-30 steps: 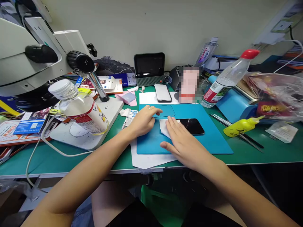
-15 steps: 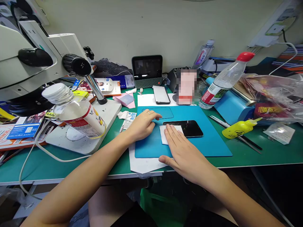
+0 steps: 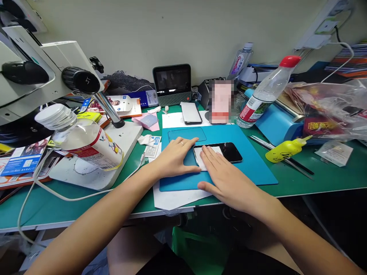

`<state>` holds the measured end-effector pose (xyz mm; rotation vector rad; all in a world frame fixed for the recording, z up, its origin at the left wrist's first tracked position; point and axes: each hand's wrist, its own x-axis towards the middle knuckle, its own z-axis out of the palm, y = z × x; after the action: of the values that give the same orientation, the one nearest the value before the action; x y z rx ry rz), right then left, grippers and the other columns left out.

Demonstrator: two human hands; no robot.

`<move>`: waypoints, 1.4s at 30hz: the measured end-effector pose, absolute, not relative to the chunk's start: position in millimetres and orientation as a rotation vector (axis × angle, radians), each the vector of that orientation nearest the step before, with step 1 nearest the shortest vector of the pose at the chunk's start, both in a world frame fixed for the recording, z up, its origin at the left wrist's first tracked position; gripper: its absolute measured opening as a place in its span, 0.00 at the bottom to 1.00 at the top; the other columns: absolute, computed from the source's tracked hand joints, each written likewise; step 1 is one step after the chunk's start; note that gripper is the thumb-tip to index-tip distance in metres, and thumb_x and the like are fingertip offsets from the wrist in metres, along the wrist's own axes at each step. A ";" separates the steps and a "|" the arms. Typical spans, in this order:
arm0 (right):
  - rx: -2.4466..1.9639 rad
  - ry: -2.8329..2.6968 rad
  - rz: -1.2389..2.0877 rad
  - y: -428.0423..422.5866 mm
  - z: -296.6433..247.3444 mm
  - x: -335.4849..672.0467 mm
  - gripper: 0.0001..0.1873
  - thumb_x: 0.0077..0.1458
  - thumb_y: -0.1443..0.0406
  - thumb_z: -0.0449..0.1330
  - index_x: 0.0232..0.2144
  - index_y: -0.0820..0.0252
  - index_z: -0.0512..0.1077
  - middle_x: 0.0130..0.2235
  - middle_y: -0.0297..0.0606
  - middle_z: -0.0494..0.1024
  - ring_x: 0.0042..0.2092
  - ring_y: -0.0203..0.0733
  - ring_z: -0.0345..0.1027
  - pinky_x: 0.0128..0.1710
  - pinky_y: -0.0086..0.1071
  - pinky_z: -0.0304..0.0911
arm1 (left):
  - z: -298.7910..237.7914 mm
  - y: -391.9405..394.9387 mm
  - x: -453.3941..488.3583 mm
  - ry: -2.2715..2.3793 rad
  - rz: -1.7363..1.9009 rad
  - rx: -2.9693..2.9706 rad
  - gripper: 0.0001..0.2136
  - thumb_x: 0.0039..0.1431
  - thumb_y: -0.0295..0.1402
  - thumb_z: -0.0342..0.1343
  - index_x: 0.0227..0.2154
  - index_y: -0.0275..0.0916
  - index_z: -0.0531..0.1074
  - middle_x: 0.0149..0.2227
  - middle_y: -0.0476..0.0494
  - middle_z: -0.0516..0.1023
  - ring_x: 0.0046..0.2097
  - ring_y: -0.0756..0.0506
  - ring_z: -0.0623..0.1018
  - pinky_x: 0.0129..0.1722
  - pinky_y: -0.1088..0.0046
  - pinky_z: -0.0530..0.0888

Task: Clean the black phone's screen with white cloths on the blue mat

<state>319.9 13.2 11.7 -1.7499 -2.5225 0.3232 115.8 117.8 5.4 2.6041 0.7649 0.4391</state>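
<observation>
A black phone (image 3: 228,151) lies screen up on a blue mat (image 3: 252,164) in the middle of the green desk. A white cloth (image 3: 200,156) sits on the phone's left half. My right hand (image 3: 222,173) lies flat with its fingers stretched out, pressing on that cloth. My left hand (image 3: 173,156) rests on the mat just left of the phone, fingers together and extended, with a ring on one finger, touching the phone's left end.
A microscope (image 3: 43,76) and a tilted clear bottle (image 3: 83,139) stand at left on a white base. Behind the mat are a second phone (image 3: 191,113), a small screen (image 3: 172,84) and two water bottles (image 3: 265,93). A yellow squeeze bottle (image 3: 283,151) and tweezers (image 3: 286,160) lie at right.
My right hand slid the white cloth to the right, from beside the phone onto its left half. My left hand shifted slightly toward the phone's left end.
</observation>
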 end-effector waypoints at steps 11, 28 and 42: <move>-1.777 -2.464 0.200 17.0 -1.6 364.6 0.51 0.63 0.38 0.46 0.73 0.67 0.43 0.74 0.53 0.43 0.74 0.59 0.35 0.70 0.58 0.44 | 7.1 111.0 131.7 0.899 0.457 2.571 0.38 0.58 0.46 0.65 0.66 0.37 0.56 0.59 0.35 0.74 0.57 0.33 0.70 0.56 0.52 0.69; -1.833 -2.455 0.142 -1.2 -3.1 389.1 0.54 0.61 0.38 0.48 0.74 0.64 0.36 0.75 0.50 0.39 0.74 0.62 0.34 0.70 0.59 0.46 | 6.4 110.1 131.0 0.868 0.467 2.535 0.36 0.60 0.43 0.64 0.67 0.39 0.56 0.58 0.36 0.74 0.57 0.34 0.70 0.55 0.53 0.71; -1.794 -2.449 0.200 25.9 -1.1 392.4 0.50 0.64 0.39 0.45 0.74 0.66 0.40 0.74 0.54 0.42 0.74 0.58 0.33 0.71 0.57 0.41 | 3.8 110.1 130.7 0.861 0.479 2.499 0.36 0.60 0.43 0.64 0.67 0.40 0.56 0.60 0.37 0.73 0.59 0.34 0.69 0.57 0.53 0.70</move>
<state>392.4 25.9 -1.1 -1.7943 -2.4485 0.2001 130.7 110.1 3.8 2.4986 0.8605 0.4793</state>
